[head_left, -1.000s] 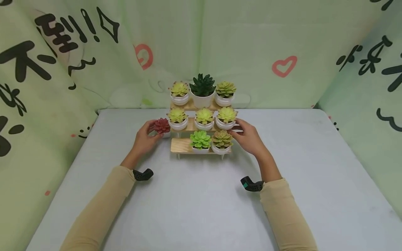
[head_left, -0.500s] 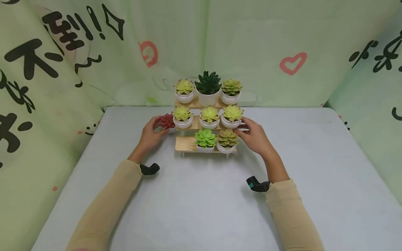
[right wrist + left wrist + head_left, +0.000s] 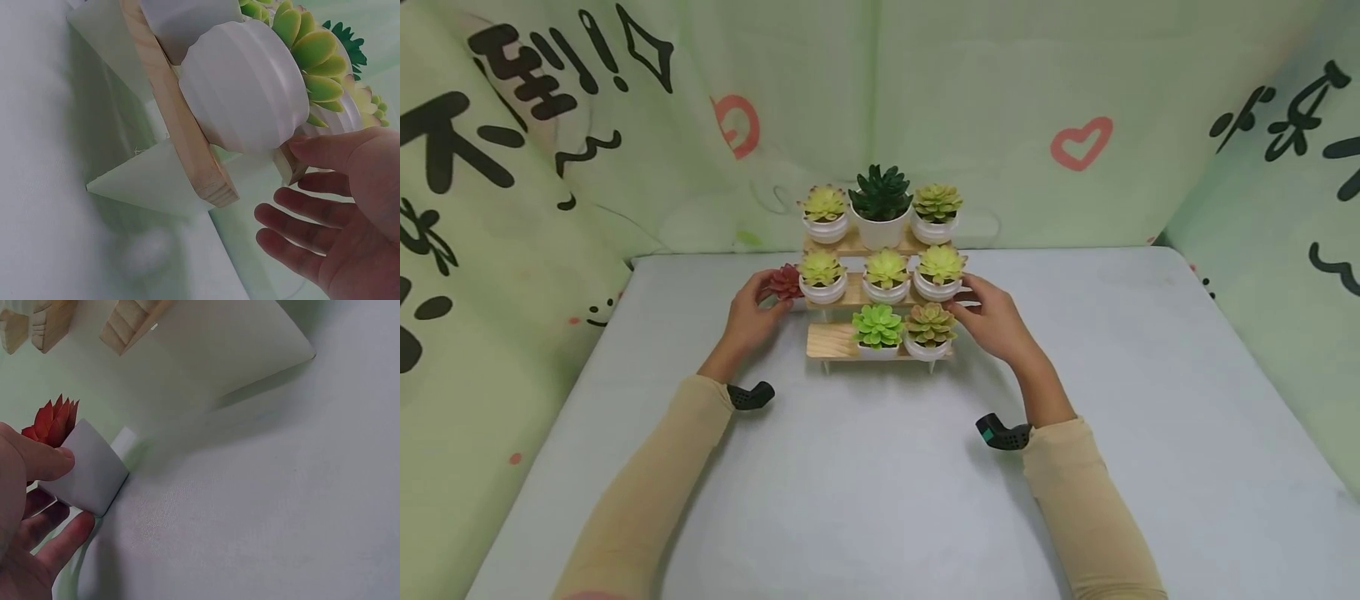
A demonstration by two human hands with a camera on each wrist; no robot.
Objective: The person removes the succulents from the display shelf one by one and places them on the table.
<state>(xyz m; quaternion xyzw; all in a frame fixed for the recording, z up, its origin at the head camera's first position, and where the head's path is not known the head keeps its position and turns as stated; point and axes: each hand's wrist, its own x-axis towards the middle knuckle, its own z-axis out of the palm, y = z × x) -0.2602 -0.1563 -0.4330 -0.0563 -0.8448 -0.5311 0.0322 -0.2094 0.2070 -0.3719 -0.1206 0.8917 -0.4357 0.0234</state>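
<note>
Left hand point(image 3: 748, 320) pinches white pot point(image 3: 94, 472) of red succulent point(image 3: 786, 282), beside three-tier wooden stand point(image 3: 831, 341). Right hand point(image 3: 994, 323), fingers loosely spread, at right end of middle shelf point(image 3: 855, 294); contact unclear.

Between the left-hand fingers point(image 3: 69, 540) and the right-hand fingers point(image 3: 294, 225), the white table point(image 3: 880, 483) bears a three-tier wooden stand point(image 3: 830, 340), its shelves carrying eight potted succulents point(image 3: 886, 271).

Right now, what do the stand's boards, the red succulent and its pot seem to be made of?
Boards: pale wood, smooth; grain shows at the ends.
Red succulent: probably plastic, matt; its leaves look evenly coloured.
Pot: ceramic or plastic, unclear; smooth, matt white, without visible grain.
</note>
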